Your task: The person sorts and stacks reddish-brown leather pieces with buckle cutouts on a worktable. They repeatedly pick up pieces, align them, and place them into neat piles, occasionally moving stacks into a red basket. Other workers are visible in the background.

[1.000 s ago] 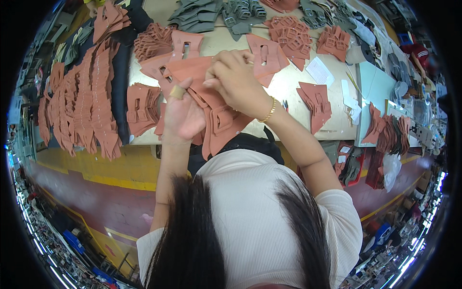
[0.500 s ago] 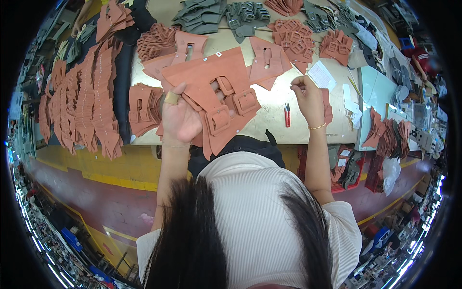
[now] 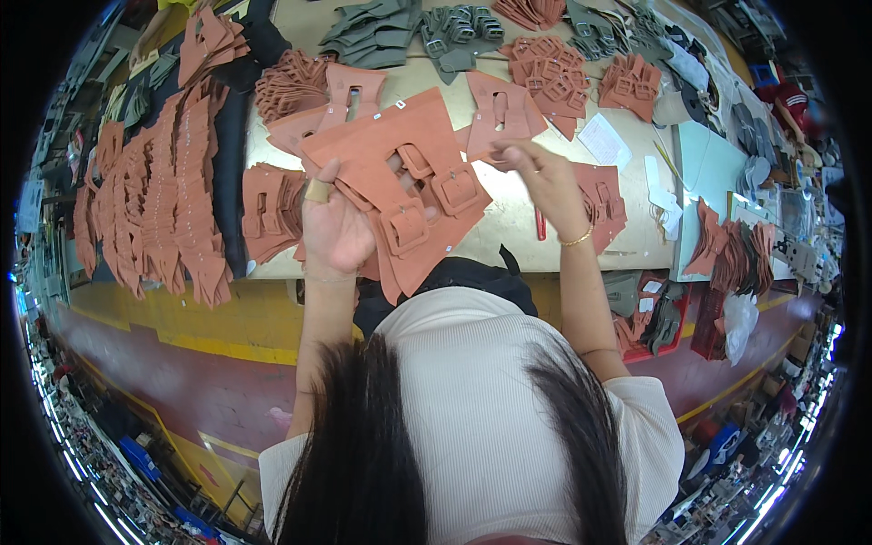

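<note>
My left hand (image 3: 338, 227), with a yellow wrap on one finger, grips a stack of terracotta shoe-upper pieces (image 3: 386, 132) fitted with covered buckles (image 3: 409, 227). Its fingers are partly hidden by the pieces. To the right, my right hand (image 3: 549, 186) is closed in a pinch just beyond the buckle side of the stack. Whatever lies between those fingertips is too small to make out. Red-handled thread snips (image 3: 540, 225) lie on the table beside my right hand, partly covered by it. Under my right wrist rests another terracotta cut-out piece (image 3: 607, 195).
Long rows of terracotta pieces (image 3: 173, 191) fill the left side. Grey-green pieces (image 3: 368, 36) and buckled terracotta stacks (image 3: 549, 77) line the back. A white paper slip (image 3: 605, 141) lies at right. Below the table edge stands a red crate (image 3: 672, 341) of parts.
My right hand has moved left toward the held stack, now partly covering the snips and uncovering more of the terracotta piece on the table. The left hand has barely shifted.
</note>
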`<act>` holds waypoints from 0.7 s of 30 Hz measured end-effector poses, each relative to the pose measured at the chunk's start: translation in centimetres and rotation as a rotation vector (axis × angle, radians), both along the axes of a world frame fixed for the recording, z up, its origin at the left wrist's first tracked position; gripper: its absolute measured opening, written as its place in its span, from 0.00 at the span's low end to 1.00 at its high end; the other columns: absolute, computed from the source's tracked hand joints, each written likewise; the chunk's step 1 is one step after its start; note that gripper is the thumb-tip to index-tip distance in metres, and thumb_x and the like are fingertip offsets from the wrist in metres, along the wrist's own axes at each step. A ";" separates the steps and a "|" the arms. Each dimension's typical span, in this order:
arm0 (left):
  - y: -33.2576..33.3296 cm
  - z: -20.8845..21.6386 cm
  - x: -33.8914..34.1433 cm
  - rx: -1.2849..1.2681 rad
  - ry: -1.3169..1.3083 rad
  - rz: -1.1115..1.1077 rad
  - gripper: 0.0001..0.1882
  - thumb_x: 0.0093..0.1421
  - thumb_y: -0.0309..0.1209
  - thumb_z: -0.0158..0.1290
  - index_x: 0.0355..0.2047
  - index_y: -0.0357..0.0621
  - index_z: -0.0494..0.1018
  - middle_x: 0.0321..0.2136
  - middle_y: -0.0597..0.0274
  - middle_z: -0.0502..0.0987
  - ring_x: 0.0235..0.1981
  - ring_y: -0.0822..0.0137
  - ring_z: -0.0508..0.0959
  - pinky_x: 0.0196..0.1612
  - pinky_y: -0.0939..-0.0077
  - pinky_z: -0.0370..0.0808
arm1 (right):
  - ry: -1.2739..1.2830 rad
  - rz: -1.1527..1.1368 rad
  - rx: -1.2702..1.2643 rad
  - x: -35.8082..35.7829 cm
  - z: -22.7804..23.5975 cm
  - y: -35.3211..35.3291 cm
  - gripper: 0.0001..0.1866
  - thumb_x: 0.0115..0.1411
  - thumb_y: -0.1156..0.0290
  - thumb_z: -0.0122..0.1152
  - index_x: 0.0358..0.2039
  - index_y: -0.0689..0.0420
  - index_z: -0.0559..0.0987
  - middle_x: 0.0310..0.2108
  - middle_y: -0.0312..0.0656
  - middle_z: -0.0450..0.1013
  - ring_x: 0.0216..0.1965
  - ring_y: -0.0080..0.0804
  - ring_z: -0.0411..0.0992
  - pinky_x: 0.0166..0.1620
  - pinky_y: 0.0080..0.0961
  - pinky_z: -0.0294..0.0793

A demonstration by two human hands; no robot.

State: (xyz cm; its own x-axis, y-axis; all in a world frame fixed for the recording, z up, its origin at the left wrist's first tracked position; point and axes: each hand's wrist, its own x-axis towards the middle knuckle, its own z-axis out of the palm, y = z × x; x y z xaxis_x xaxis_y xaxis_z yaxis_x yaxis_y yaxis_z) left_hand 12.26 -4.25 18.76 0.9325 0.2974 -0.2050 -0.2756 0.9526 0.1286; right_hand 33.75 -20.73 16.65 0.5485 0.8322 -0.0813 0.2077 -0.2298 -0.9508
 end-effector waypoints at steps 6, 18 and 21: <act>-0.2 0.2 -0.2 0.060 0.000 0.038 0.35 0.66 0.44 0.39 0.66 0.39 0.43 0.67 0.44 0.45 0.67 0.43 0.46 0.62 0.29 0.45 | 0.008 0.084 0.068 -3.8 1.6 2.0 0.24 0.57 0.63 0.64 0.50 0.63 0.74 0.43 0.46 0.76 0.37 0.30 0.75 0.41 0.23 0.74; -1.4 0.8 -0.9 0.276 0.157 0.063 0.32 0.64 0.40 0.41 0.64 0.35 0.48 0.63 0.45 0.56 0.64 0.45 0.56 0.64 0.44 0.55 | 0.090 -0.016 0.190 -3.2 3.3 5.1 0.20 0.48 0.64 0.73 0.37 0.61 0.76 0.33 0.37 0.72 0.30 0.19 0.71 0.35 0.17 0.72; -1.4 1.0 -1.3 0.285 0.168 0.065 0.31 0.64 0.38 0.42 0.63 0.35 0.51 0.61 0.46 0.58 0.63 0.46 0.59 0.64 0.46 0.56 | 0.137 -0.047 0.132 -3.0 3.3 5.3 0.17 0.50 0.65 0.72 0.33 0.61 0.76 0.30 0.34 0.73 0.29 0.16 0.69 0.33 0.14 0.69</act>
